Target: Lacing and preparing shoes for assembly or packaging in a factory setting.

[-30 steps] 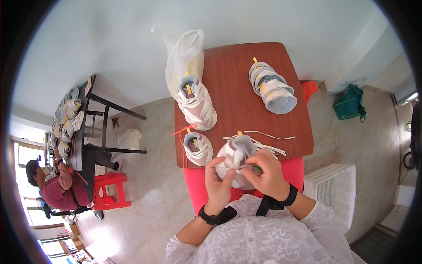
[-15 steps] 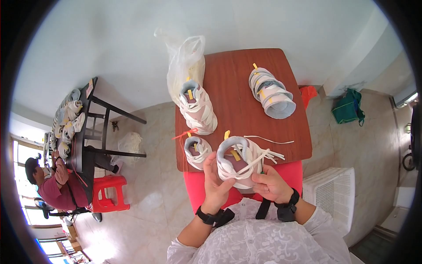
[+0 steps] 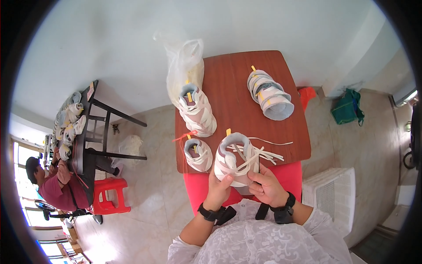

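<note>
At the table's near edge my two hands hold up a pink-and-white shoe upper [image 3: 237,169] with grey lining, a yellow tab and loose white laces [image 3: 270,155] trailing to its right. My left hand [image 3: 217,190] is closed round its left side, thumb on the front. Close against its right side, my right hand [image 3: 267,185] is closed with thumb and fingers pinched together. A thin dark tool [image 3: 259,163] stands up from that grip; its kind is hard to make out. Left of the held upper sits a laced upper [image 3: 198,156] with a red cord [image 3: 184,135] by it.
Further back on the brown table [image 3: 233,97] stand stacked laced uppers [image 3: 196,112], beside a clear plastic bag [image 3: 184,61]. A row of nested uppers [image 3: 270,96] lies at the back right. A white basket [image 3: 329,196] is on the right; a co-worker [image 3: 66,185] sits far left.
The held upper has turned and tipped slightly, and laces now cross its opening. The thin dark tool shows more above my right hand. Both hands keep their grip.
</note>
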`<state>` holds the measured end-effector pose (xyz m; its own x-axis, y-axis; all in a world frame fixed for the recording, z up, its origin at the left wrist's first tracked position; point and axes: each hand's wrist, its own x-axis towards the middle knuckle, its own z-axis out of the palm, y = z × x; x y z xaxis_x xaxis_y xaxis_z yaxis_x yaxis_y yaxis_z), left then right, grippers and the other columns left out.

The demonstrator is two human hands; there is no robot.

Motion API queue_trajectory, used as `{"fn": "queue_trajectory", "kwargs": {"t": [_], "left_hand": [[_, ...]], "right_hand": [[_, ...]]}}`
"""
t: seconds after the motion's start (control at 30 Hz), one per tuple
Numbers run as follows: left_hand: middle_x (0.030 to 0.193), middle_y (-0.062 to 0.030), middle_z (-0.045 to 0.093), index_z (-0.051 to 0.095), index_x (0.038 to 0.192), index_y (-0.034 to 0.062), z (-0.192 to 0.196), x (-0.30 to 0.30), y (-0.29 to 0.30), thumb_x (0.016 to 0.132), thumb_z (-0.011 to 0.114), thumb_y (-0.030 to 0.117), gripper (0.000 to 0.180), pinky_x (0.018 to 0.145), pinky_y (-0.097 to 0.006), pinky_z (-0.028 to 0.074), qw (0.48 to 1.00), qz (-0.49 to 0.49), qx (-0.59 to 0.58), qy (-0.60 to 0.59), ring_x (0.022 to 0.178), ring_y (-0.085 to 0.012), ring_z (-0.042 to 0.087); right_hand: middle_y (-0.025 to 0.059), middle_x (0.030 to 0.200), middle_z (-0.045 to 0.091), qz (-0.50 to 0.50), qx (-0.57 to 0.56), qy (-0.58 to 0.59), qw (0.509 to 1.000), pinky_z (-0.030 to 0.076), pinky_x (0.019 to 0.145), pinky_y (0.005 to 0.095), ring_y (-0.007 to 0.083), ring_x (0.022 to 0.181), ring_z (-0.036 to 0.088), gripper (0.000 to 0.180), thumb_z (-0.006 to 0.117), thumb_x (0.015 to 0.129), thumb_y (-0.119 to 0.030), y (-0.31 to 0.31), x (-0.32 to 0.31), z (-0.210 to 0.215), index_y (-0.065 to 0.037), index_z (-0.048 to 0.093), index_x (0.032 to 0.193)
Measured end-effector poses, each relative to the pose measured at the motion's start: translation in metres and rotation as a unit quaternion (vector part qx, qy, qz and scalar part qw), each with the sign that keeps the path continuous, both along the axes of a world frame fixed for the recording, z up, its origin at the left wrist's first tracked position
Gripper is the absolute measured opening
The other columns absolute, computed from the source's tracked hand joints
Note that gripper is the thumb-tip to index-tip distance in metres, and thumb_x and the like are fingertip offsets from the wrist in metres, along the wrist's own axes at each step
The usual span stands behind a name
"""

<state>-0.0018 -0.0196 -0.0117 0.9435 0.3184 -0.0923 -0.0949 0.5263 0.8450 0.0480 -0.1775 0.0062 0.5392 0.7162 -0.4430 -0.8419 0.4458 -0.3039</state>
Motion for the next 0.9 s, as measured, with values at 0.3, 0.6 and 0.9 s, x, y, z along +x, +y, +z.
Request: {"fn": "queue_trajectory", "kwargs": {"t": [0.3,0.6,0.9], "left_hand": [[0.113,-0.0095,0.064,0.055,0.120,-0.0016,-0.007,-0.006,0.005,0.087,0.067,0.004,0.036,0.091,-0.033,0.049,0.995,-0.068,-0.052,0.050,0.101,-0.0175,0.062],[0.110,-0.0071,0.066,0.060,0.118,-0.0007,-0.013,-0.013,0.005,0.086,0.071,0.007,0.035,0.090,-0.031,0.049,0.990,-0.107,0.000,0.089,0.100,-0.0147,0.061],[0.112,-0.0047,0.065,0.060,0.120,0.0024,-0.016,-0.021,0.012,0.087,0.071,0.012,0.036,0.090,-0.031,0.048,0.989,-0.137,0.036,0.048,0.102,-0.0139,0.060]], "right_hand": [[0.0002,0.093,0.057,-0.041,-0.174,-0.209,0.961,0.048,0.069,0.0242,0.0085,0.079,0.055,0.036,0.066,0.089,-0.011,0.004,-0.003,-0.014,-0.001,0.050,0.120],[0.0070,0.099,0.054,-0.242,-0.404,-0.498,0.728,0.046,0.065,0.0254,0.0127,0.083,0.054,0.047,0.078,0.076,-0.011,-0.021,-0.001,-0.027,-0.002,0.052,0.113],[0.0099,0.101,0.061,-0.048,-0.366,-0.538,0.758,0.048,0.073,0.0310,0.0186,0.088,0.060,0.027,0.066,0.078,-0.004,-0.029,0.052,0.019,-0.001,0.064,0.104]]}}
